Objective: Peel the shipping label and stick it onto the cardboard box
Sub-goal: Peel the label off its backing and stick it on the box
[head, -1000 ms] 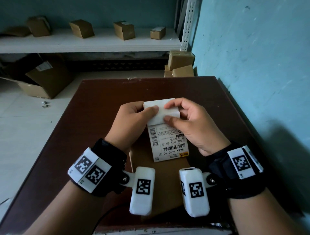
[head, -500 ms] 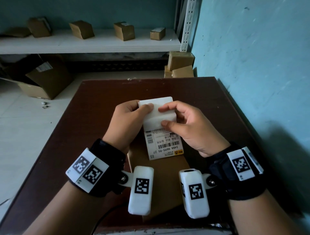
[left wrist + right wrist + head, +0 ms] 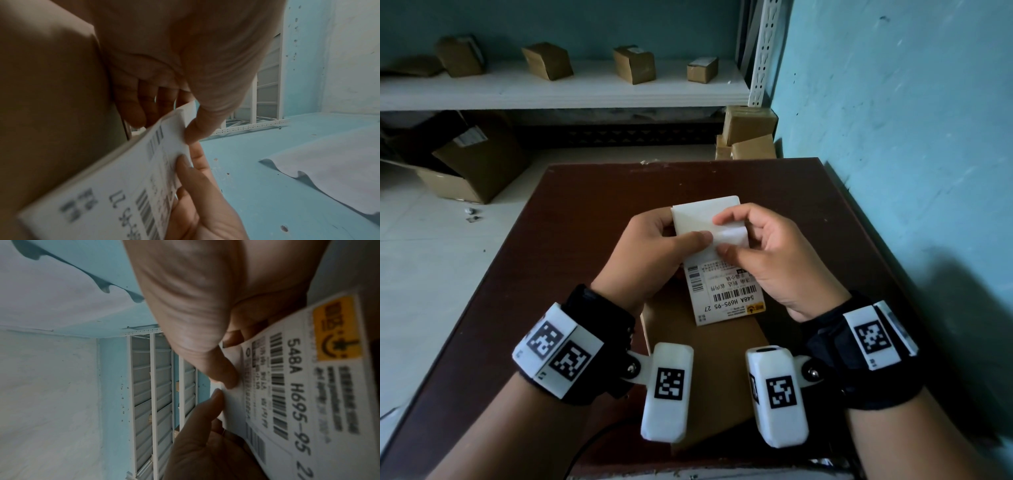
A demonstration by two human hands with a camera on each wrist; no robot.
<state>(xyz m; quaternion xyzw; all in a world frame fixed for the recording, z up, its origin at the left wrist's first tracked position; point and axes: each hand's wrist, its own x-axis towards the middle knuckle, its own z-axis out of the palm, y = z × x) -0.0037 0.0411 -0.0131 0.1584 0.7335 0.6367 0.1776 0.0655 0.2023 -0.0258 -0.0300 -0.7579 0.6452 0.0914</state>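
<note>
A white shipping label (image 3: 726,294) with barcodes is held upright over a flat brown cardboard box (image 3: 709,363) on the dark table (image 3: 571,260). My left hand (image 3: 690,238) grips the label's upper left part, thumb on the front and fingers behind. My right hand (image 3: 724,236) pinches a lifted corner of the top layer between index and thumb. The label's blank upper part (image 3: 705,214) is bent back. The left wrist view shows the label (image 3: 115,186) under my left thumb. The right wrist view shows its print (image 3: 298,394) close up.
A blue wall (image 3: 911,171) runs close along the table's right side. Small cardboard boxes (image 3: 635,63) sit on a white shelf behind. An open carton (image 3: 472,161) lies on the floor at left, and stacked boxes (image 3: 750,135) stand past the table's far right corner.
The label drifted slightly left, then back. My right index and thumb have closed on a corner of the top layer, which now stands lifted as a fold; more blank white shows at the top.
</note>
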